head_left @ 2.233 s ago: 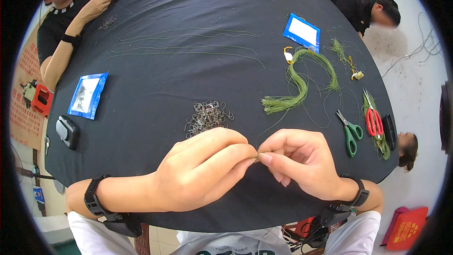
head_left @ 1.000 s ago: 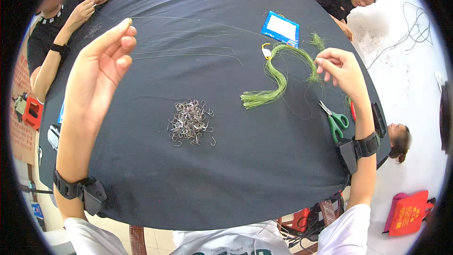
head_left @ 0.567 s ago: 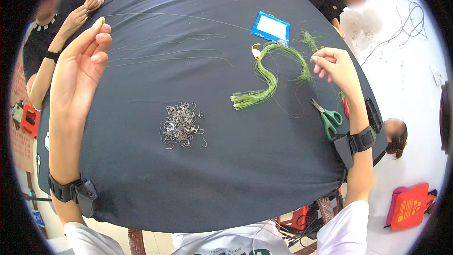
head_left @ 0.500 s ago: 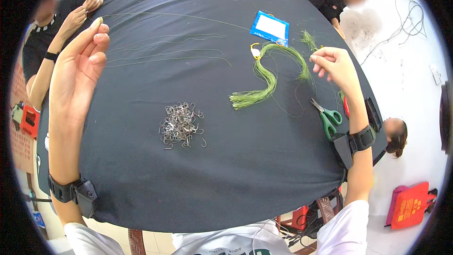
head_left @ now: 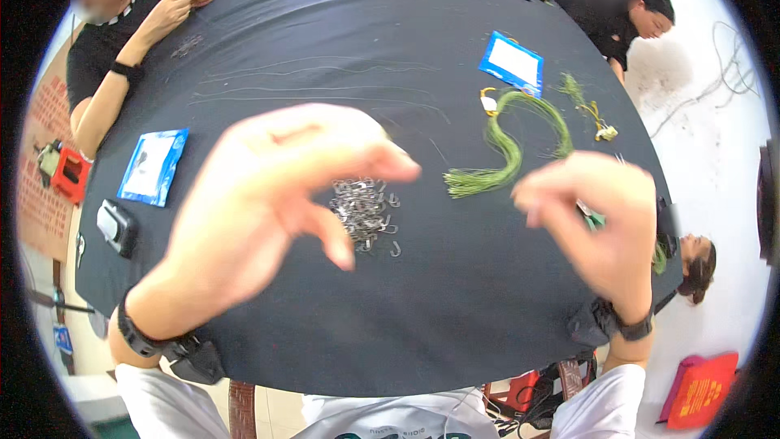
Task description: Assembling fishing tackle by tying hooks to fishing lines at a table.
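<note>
My left hand [head_left: 260, 195] hovers above the dark-clothed table, thumb and forefinger well apart, nothing visible between them. Behind its fingertips lies a pile of small metal fish hooks [head_left: 367, 215], partly covered by the hand. My right hand [head_left: 597, 219] is raised on the right with its fingertips pinched together. Whatever they hold, if anything, is too blurred to tell. Beyond it curves a bundle of green fishing line [head_left: 508, 146], bound with a yellow tie. Green-handled scissors [head_left: 594, 218] are mostly hidden by the right hand. Several loose strands [head_left: 325, 99] lie farther off.
Blue-edged packets lie at the far right [head_left: 512, 63] and on the left [head_left: 153, 167]. A dark device [head_left: 116, 228] sits by the left edge. A co-worker's hands [head_left: 183, 4] are at the far left; another person [head_left: 613, 12] leans in at the far right.
My left hand has swung in from the far left toward the middle and its fingertips have parted. The right hand has come nearer, still pinched. The line stretched across the table no longer shows.
</note>
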`<state>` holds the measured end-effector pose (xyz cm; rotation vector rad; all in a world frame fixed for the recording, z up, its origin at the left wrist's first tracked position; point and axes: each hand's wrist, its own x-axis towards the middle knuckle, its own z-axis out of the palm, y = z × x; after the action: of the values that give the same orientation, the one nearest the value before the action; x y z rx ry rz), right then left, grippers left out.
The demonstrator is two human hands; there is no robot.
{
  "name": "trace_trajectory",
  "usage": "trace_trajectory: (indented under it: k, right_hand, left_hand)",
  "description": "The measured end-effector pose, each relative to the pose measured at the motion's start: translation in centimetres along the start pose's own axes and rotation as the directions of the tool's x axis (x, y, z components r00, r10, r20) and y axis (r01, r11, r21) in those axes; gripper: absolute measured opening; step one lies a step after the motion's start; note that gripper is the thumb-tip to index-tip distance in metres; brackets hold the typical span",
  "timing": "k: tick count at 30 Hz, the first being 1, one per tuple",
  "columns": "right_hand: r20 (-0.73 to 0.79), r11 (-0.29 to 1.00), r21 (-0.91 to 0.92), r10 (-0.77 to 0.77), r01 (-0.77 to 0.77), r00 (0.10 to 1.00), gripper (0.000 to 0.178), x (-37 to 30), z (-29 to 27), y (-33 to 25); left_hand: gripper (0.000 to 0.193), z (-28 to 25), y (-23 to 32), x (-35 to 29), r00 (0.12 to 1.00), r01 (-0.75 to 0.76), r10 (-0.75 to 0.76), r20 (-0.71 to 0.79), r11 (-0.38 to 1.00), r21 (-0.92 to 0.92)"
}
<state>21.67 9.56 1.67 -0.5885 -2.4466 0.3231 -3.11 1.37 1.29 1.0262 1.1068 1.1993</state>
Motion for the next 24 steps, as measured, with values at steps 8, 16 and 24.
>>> trace_trajectory:
  k: [8,16,24]
  right_hand:
    - [-0.105,0.917,-0.143,-0.387,0.371,0.916,0.023,0.1,3.2,-2.7]
    - [-0.088,0.905,-0.196,-0.400,0.378,0.912,0.023,0.1,3.1,-3.0]
    - [-0.103,0.900,-0.219,-0.406,0.377,0.908,0.023,0.1,3.0,-3.0]
  left_hand:
    - [0.013,2.0,-1.8,-1.4,0.963,0.249,-0.212,0.164,0.934,-0.256]
    - [0.013,2.0,-2.6,-1.7,0.965,0.251,-0.210,0.159,0.917,-0.310]
    - [0.010,2.0,-2.7,-1.7,0.971,0.225,-0.193,0.139,0.936,-0.272]
